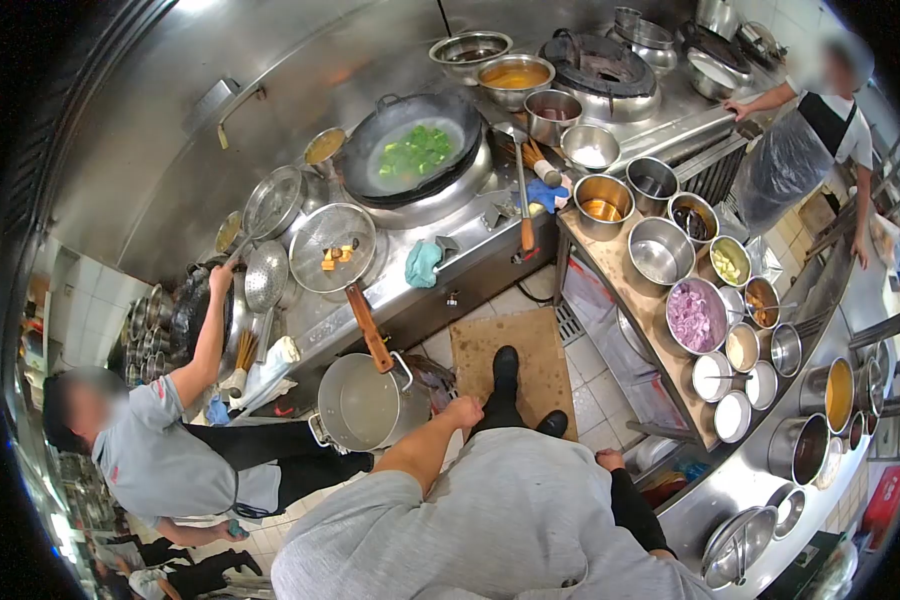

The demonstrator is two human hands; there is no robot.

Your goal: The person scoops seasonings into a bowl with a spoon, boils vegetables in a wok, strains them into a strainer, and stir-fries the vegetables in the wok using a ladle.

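My left hand (pixel 462 412) is held low in front of my body, its fingers curled in and nothing visible in them. It is nearest to a large two-handled pot (pixel 342 410) of cloudy liquid, with a gap between. My right hand (pixel 609 460) hangs beside my grey shirt (pixel 470 515), below a black sleeve; its fingers look curled and empty, though it shows small. Ahead of me, a wok (pixel 360 170) holds green vegetables (pixel 416 153) in liquid. A wooden-handled strainer (pixel 310 222) with browned pieces (pixel 339 256) lies left of the wok.
A co-worker (pixel 175 450) at left grips a long handle over another wok (pixel 195 310). Another person (pixel 815 130) stands far right. The side table (pixel 610 262) bears chopped purple onion (pixel 695 315) and several bowls. A wooden-handled spatula (pixel 526 195) leans on the stove. Cardboard (pixel 480 345) covers floor tiles.
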